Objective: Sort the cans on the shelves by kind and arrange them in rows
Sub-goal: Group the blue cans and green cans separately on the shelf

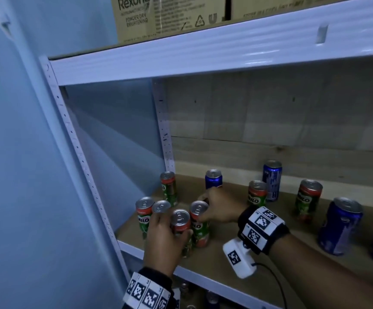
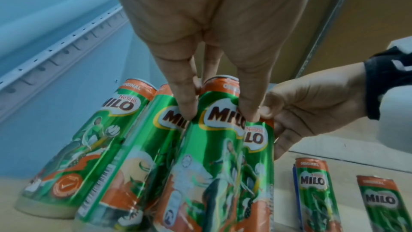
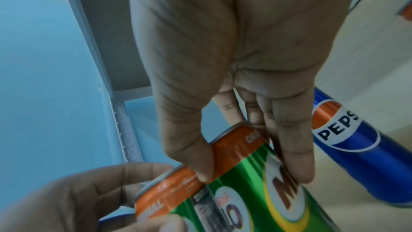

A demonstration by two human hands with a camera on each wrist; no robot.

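7 Milo cans (image 1: 145, 216), 4 blue cans (image 1: 213, 179), 2 cardboard boxes (image 1: 158, 16)

The head camera is looking forward and down into the shelf (image 1: 225, 259) from in front, from not far. The left wrist camera is looking along the left hand (image 2: 211, 29), very near the Milo cans (image 2: 214, 156). The right wrist camera is looking along the right hand (image 3: 240, 55), also very near. All three views are sharing this near-left cluster of cans, and each wrist view is also catching the other hand.

Left hand (image 1: 162, 239) reaches forward, fingers curled in a grip. Right hand (image 1: 218, 206) crosses in from the right, fingers and thumb pinching.
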